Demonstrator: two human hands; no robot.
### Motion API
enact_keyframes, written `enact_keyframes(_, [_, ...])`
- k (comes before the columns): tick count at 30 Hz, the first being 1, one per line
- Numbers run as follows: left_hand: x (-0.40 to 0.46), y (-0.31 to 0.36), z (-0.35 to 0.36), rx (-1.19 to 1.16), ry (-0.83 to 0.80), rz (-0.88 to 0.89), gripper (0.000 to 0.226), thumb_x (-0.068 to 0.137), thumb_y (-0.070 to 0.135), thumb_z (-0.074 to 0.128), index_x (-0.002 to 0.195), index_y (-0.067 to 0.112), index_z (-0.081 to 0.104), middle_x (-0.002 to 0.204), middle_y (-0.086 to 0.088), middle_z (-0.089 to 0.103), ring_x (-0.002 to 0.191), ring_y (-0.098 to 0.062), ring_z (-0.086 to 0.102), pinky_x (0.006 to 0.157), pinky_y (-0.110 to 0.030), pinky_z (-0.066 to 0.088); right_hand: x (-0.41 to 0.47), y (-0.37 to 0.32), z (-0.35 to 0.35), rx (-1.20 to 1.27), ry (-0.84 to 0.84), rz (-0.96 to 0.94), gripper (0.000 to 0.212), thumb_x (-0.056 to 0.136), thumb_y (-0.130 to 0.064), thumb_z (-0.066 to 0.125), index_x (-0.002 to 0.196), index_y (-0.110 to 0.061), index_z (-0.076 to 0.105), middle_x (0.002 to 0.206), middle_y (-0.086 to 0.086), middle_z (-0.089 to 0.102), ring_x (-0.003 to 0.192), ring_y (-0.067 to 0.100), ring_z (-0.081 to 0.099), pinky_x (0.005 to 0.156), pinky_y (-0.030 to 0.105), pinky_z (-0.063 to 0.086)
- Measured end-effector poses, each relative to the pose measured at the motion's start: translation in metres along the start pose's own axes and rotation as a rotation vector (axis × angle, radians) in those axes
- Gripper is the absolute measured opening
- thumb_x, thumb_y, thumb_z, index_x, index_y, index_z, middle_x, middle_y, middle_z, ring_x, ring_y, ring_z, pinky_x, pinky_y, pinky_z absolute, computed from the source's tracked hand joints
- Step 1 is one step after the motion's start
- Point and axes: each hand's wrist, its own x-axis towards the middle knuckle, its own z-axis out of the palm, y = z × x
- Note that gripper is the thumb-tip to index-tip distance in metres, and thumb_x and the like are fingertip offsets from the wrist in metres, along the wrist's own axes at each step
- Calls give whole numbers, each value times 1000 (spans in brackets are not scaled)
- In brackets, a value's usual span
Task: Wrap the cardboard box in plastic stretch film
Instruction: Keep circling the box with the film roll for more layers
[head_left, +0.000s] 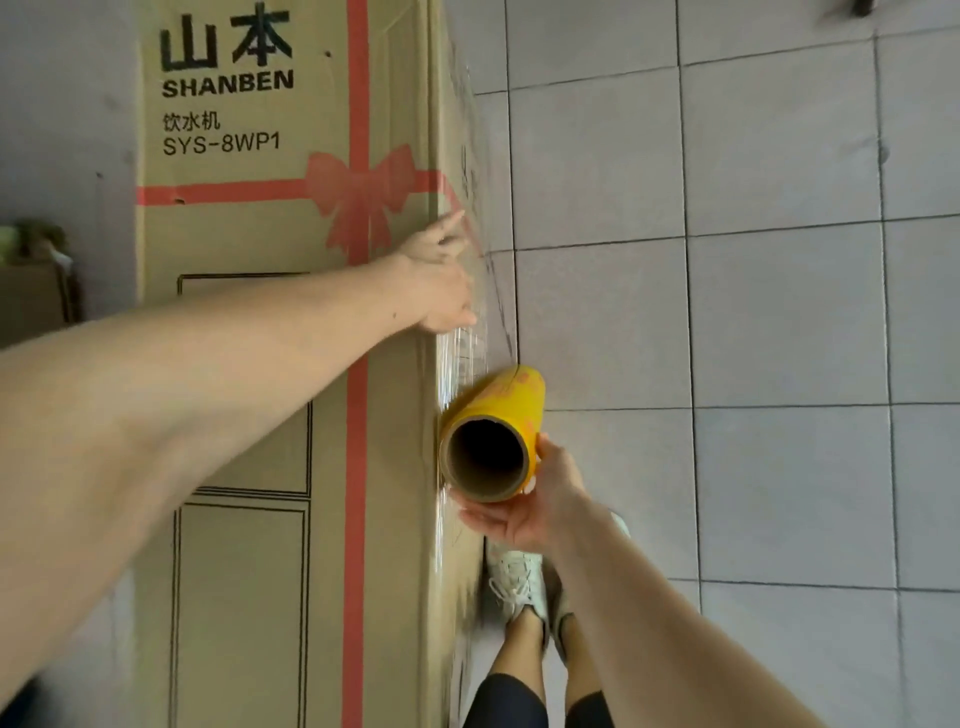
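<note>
A tall cardboard box (249, 322) with a printed red ribbon and black lettering fills the left half of the view. My left hand (441, 280) lies flat with spread fingers on its right edge, pressing clear stretch film (467, 348) against the side face. The film runs down that edge to a yellow roll (498, 410) on a brown cardboard core. My right hand (524, 504) grips the near end of the roll, right beside the box's corner.
Grey floor tiles (779, 312) spread to the right of the box. My white sneakers (519, 582) stand close to the box's right side. A small brown carton (31, 296) sits at the far left, behind the box.
</note>
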Motion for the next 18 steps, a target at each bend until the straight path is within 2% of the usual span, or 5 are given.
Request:
enact_keyframes(3, [-12,23,7,41,-86,-63,55,104,55,19,147,35,46,163,4,26,152,-37,-5,111,-59,-26,-9,-26,12,-415,222,-199,42,103,-38,34,142,-23,40,136,17,51,104,41,63,86,56,52])
enact_keyframes(6, [-19,36,5,-1,-85,-126,51,106,47,20,147,32,47,161,-2,30,150,-42,-11,111,-57,-25,-15,-53,31,-781,352,-307,38,100,-22,36,130,-5,53,125,20,59,107,40,62,92,57,51])
enact_keyframes(9, [-21,43,8,-9,-71,-163,54,105,46,19,146,28,48,160,-7,32,150,-42,-12,110,-55,-26,-16,-58,56,-1008,415,-304,43,98,-38,42,119,-2,51,115,20,61,106,43,61,89,57,53])
enact_keyframes(12, [-19,41,9,-32,-79,-169,51,105,42,22,145,28,49,161,-9,30,150,-40,-14,104,-52,-30,-9,-46,67,-950,333,-286,66,81,-67,55,120,-14,56,114,16,66,103,40,64,89,56,53])
enact_keyframes(18, [-16,38,6,-5,-122,-163,48,104,47,24,141,35,53,160,-6,29,151,-37,-14,100,-49,-31,-9,0,5,-380,120,-82,65,76,-60,68,117,-11,55,105,17,71,93,35,69,77,46,60])
